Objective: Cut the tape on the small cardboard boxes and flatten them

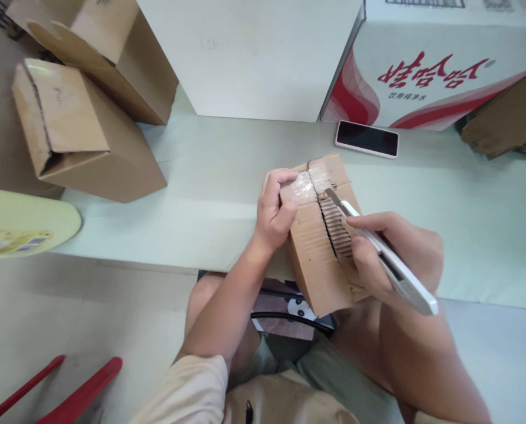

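A small brown cardboard box (311, 247) rests at the front edge of the pale table, tilted and partly overhanging it. Clear tape covers its far end, and a dark seam runs along its top, with torn, ribbed cardboard beside it. My left hand (275, 209) grips the box's far left corner, thumb on top. In my right hand (390, 253) is a white utility knife (395, 265), its blade out. The blade tip lies at the seam near the tape; whether it has entered the cardboard I cannot tell.
A phone (367, 139) lies beyond the box, before a white-and-red carton (422, 76). A large white box (258, 59) stands at the back. Brown boxes (99, 129) and a yellow container (24, 224) are at the left. Red bars (81, 391) show at lower left.
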The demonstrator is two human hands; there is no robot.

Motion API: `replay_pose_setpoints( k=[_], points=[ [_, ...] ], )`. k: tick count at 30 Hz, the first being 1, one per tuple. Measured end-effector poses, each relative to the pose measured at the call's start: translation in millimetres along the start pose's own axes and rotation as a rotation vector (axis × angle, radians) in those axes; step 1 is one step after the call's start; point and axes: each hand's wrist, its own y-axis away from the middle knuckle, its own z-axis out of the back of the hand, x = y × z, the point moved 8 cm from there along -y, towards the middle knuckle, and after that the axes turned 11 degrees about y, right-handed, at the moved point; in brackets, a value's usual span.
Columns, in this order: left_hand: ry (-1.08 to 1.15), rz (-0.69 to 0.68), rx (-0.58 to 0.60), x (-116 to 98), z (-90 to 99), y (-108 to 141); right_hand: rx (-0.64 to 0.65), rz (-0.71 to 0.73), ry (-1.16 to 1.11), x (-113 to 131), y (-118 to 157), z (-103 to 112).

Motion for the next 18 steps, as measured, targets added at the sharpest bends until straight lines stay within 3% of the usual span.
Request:
replay_pose_setpoints(
  k=[13,15,18],
  points=[
    [0.008,-0.024,0.001,2.0,0.3,1.9,-0.034,0.029,-0.057,-1.3,6.0,5.7],
    [0.007,-0.018,0.001,3.8,0.7,2.2,-0.130,-0.069,-0.078,-6.9,14.3,14.2],
    [0.016,-0.001,0.009,5.9,1.3,2.3,-0.330,-0.326,-0.073,-29.0,27.7,23.6]
  ],
)
